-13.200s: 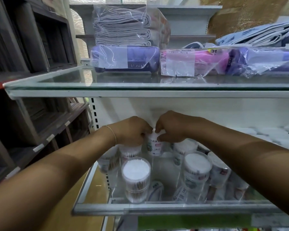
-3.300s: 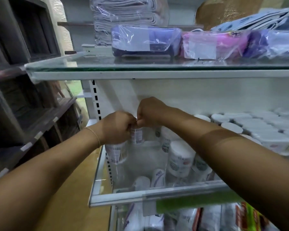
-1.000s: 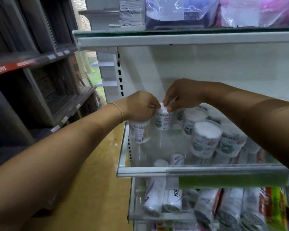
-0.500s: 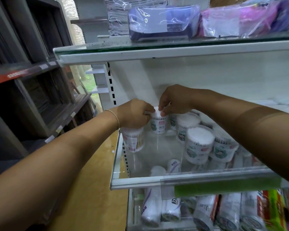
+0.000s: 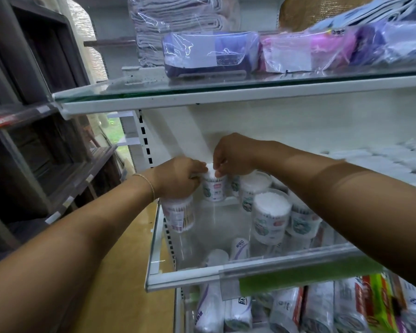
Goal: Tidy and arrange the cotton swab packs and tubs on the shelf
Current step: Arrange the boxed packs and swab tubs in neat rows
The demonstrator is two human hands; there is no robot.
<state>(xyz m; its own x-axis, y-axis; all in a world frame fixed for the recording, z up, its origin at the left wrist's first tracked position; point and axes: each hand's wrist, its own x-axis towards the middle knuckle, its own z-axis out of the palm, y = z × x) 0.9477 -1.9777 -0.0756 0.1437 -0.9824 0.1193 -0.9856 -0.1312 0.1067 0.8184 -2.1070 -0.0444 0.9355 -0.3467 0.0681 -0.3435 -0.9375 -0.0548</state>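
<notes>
Both the left hand (image 5: pixel 178 177) and right hand (image 5: pixel 233 153) pinch one cotton swab tub (image 5: pixel 214 189) at the back left of the glass shelf (image 5: pixel 202 276), where a careless nudge could topple neighbouring tubs (image 5: pixel 270 212) just beside it.
</notes>
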